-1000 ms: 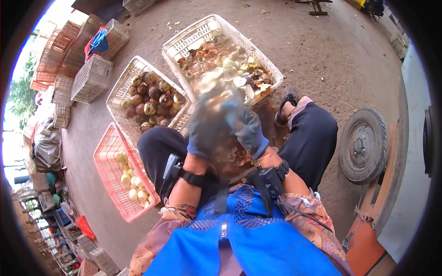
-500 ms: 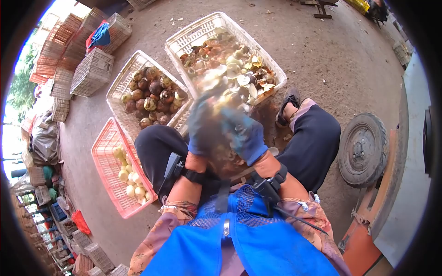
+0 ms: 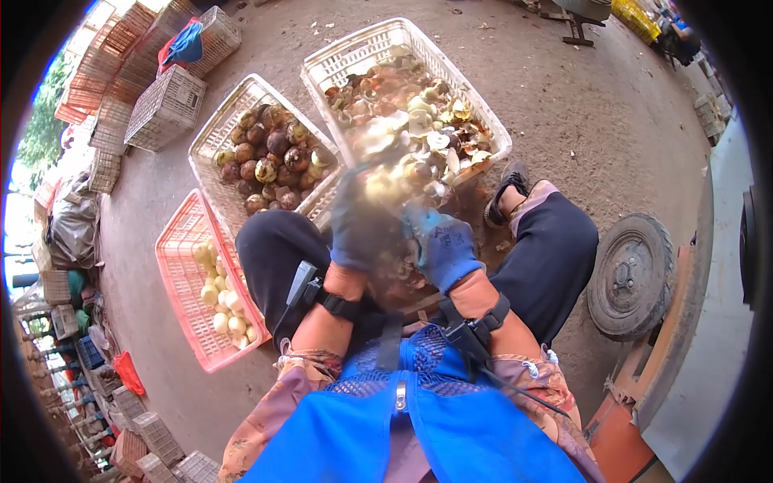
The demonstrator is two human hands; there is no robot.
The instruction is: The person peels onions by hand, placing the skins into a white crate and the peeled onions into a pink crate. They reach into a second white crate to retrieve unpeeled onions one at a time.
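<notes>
My left hand (image 3: 356, 229), in a blue-grey glove, is raised between my knees. A blur smears its fingers, so what it holds is hidden. Close beside it, my right hand (image 3: 444, 245) in a blue glove has its fingers curled inward toward the left; something may be between the two hands, but I cannot make it out. Just beyond them stands a white crate (image 3: 463, 80) of pale and brown peelings (image 3: 427, 121). Left of that, another white crate (image 3: 211, 133) holds round brown and greenish fruits (image 3: 278, 145). Pale peeled pieces (image 3: 225, 298) lie in a pink crate (image 3: 181, 270) by my left knee.
Stacked crates (image 3: 165, 109) stand at the far left, with a blue cloth (image 3: 185, 42) on them. A wheel (image 3: 630, 276) and a grey metal panel (image 3: 700, 346) are on the right. My bent legs (image 3: 551, 249) flank the hands.
The view has shifted slightly, so the two white crates appear farther right. My right hand has turned a little and sits slightly farther right; my left hand stays nearly in place.
</notes>
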